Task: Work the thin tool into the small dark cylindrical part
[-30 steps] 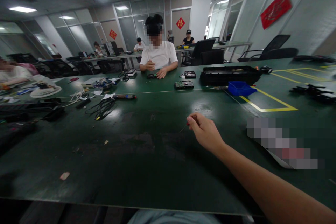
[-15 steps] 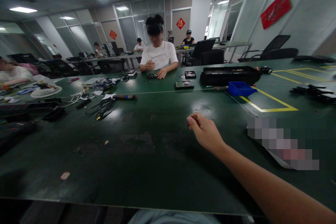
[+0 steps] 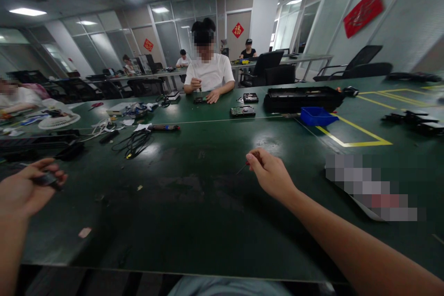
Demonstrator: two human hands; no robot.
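My right hand [image 3: 274, 175] is closed around a small screwdriver [image 3: 242, 169] above the middle of the green table. The screwdriver's thin shaft points down to the left, and a bit of red shows by my fingertips; most of its handle is hidden in my hand. At the left edge of the view, my left hand [image 3: 21, 192] has its fingers curled around a small dark box-like object [image 3: 46, 179]. Blur and the fingers hide its exact kind. The two hands are far apart.
Circuit-board-faced hard drives [image 3: 243, 111] lie ahead, near a black plastic housing [image 3: 303, 99] and a blue bin [image 3: 317, 116]. Black cables [image 3: 135, 143] lie left of centre. A blurred-out sheet [image 3: 367, 187] is at right. Opposite, a person [image 3: 210, 71] works with a tool.
My left hand has come into view from the left with the dark object in it. My right hand and the screwdriver have stayed nearly still.
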